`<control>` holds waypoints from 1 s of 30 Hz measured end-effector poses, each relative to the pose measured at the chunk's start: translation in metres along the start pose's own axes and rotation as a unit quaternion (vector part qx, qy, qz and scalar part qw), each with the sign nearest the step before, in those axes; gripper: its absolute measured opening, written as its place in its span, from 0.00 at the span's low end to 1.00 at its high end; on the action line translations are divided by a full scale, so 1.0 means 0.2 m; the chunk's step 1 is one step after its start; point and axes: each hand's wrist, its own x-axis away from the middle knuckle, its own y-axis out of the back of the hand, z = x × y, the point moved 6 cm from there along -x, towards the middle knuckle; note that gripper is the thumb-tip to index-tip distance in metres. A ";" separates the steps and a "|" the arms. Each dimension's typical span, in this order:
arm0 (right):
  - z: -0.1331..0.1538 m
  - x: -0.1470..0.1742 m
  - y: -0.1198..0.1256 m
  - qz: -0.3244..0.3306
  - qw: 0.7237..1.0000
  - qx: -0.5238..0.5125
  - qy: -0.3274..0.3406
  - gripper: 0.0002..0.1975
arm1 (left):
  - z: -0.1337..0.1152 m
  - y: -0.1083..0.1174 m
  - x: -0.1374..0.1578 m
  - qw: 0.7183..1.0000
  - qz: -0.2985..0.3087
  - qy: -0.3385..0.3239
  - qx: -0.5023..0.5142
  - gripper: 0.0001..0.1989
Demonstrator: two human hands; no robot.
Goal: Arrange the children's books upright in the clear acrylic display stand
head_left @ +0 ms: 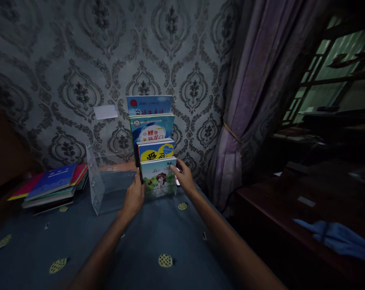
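Note:
A children's book with a girl on its green and pale blue cover (158,181) stands upright at the front of a clear acrylic book rack (97,197). My left hand (134,194) grips its left edge, fingers partly hidden at the side. The fingers of my right hand (185,177) close around the upper right edge, thumb in front. Behind it, stepped upward, are a yellow-and-blue book (155,151), a blue book with a white oval (152,131) and a taller blue book (149,104) at the back.
Left of the rack lies a stack of books and folders (54,181). Patterned wallpaper (79,92) rises close behind the rack. A tied purple curtain (231,145) hangs to the right. Beyond it, a dark red surface (270,213) carries a blue cloth (336,237).

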 end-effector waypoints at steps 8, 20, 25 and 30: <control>-0.01 0.05 0.03 -0.006 1.000 0.004 0.007 0.26 | -0.01 0.03 0.02 0.999 0.025 0.019 -0.031 0.32; 0.03 0.11 0.04 0.005 1.000 0.003 -0.002 0.25 | 0.00 0.06 0.07 0.994 0.052 0.021 -0.088 0.32; 0.06 0.15 0.05 0.010 1.000 0.016 -0.008 0.24 | 0.01 0.07 0.12 0.990 0.070 0.023 -0.119 0.30; 0.08 0.18 0.06 0.019 0.996 0.085 0.005 0.20 | 0.06 0.19 0.22 0.989 0.042 -0.029 -0.140 0.27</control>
